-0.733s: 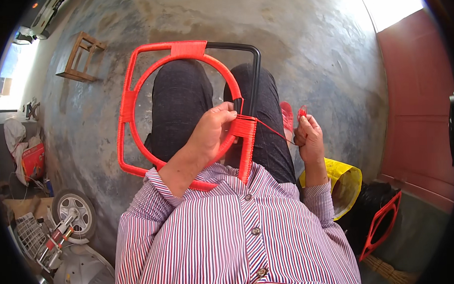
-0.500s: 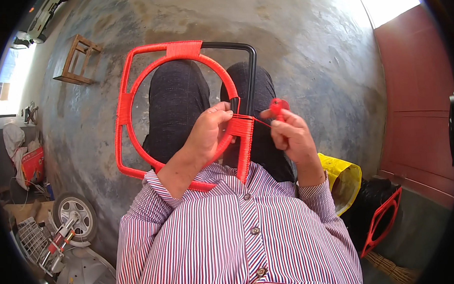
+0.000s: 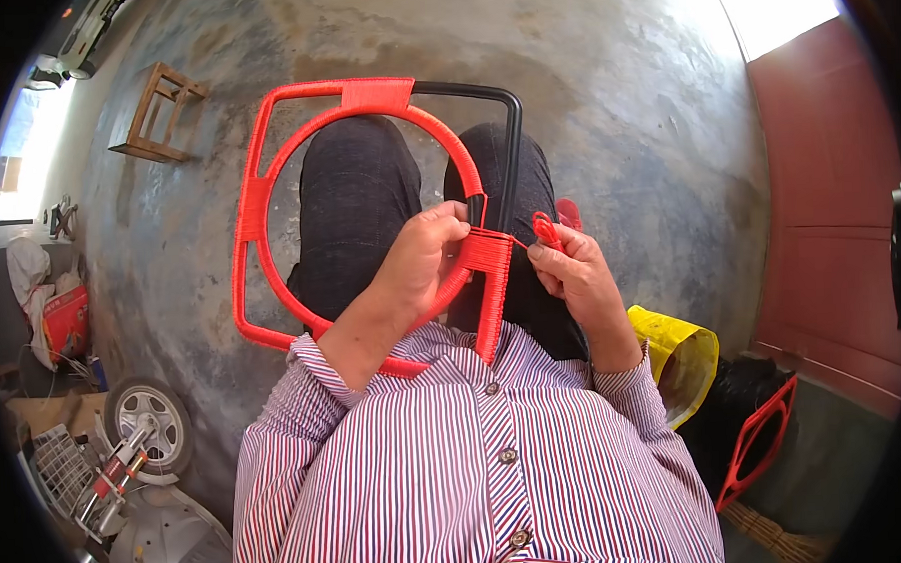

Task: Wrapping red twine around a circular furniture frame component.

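Observation:
A square metal frame with a round ring inside it (image 3: 255, 211) rests across my thighs, mostly wound with red cord. Bare black tube (image 3: 516, 145) shows along its upper right corner and on a short stretch of the ring. My left hand (image 3: 422, 255) pinches the frame where the ring meets the right side, thumb on top near the last turns of cord; its other fingers are partly hidden. To the right of the frame, my right hand (image 3: 582, 282) grips a small bundle of red cord (image 3: 546, 230). A short strand runs from the bundle to the wound joint.
A wooden stool (image 3: 157, 113) lies at the far left. Down the left side are a scooter wheel (image 3: 150, 428) and a red package (image 3: 66, 323). A yellow container (image 3: 676, 358) and another red frame (image 3: 757, 444) are at lower right, below a red door (image 3: 829, 189).
My right hand and the cord bundle have come lower and closer to the frame, and the strand is shorter. The frame has shifted slightly right, with my left hand still on it.

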The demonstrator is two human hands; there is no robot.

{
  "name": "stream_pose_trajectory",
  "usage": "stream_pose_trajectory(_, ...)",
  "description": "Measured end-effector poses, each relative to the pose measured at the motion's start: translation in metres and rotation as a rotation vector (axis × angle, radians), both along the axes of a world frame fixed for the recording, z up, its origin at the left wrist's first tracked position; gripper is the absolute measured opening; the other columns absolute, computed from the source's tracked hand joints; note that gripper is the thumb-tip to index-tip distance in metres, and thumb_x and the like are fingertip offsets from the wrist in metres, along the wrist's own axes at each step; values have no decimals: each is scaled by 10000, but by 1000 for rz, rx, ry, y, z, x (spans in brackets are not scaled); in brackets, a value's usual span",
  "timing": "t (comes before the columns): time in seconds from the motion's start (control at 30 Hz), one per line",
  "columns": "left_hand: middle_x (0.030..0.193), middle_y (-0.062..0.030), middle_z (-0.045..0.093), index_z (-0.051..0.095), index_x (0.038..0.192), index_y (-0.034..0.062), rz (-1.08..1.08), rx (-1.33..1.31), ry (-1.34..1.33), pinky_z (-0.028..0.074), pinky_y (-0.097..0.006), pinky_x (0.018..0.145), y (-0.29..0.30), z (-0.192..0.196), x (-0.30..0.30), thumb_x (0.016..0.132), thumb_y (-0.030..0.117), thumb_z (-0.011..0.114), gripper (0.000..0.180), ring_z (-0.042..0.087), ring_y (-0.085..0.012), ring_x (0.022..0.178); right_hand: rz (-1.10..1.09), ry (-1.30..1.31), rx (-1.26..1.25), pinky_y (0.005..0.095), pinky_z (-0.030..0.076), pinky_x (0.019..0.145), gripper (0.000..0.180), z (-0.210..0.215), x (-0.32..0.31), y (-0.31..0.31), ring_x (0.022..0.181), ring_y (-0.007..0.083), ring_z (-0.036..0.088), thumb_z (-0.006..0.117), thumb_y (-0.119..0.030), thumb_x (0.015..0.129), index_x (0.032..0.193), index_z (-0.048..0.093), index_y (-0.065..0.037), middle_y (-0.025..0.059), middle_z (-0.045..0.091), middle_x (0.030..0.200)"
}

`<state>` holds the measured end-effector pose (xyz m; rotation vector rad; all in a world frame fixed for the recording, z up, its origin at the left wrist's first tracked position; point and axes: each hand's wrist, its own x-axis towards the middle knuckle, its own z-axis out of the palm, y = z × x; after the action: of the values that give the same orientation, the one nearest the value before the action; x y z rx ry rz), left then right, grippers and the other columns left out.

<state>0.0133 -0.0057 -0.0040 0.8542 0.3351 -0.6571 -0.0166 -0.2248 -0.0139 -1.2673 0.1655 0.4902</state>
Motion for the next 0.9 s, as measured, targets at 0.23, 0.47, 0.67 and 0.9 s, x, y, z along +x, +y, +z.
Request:
stream_pose_trajectory(0.23,885,-60,634,570,971,13,-16,-66,-38,561,-307,772,2,-7,-1,850,14,468,159,637,-145,773,61,-210,-314,212,332,486,140,-7,-15,3,539,18,443,645,-133,910,801,603,-55,-66,493,603)
stream_pose_trajectory(0.47,918,-78,647,578,1003,-2,-17,-78,-6,563,-312,806,1,-5,-1,840,-5,475,193,651,-155,818,75,-323,-398,224,325,494,125,-4,-18,5,549,28,403,656,-112,889,802,604,-40,-63,456,602)
stream_pose_trajectory(0.67,935,-75,646,572,1033,0,29,-64,-5,556,-326,816,-3,-8,0,856,11,461,209,652,-161,833,-31,-199,-180,215,356,516,90,-8,-19,-1,574,28,451,610,-110,927,880,595,-35,-48,502,670)
stream_pose_trajectory(0.9,972,-61,629,563,1095,25,105,63,-16,508,-286,766,-4,-10,0,912,142,463,238,599,-146,859,-139,-362,-266,226,391,599,138,10,28,-18,639,78,473,572,-70,890,1006,633,-25,5,519,741)
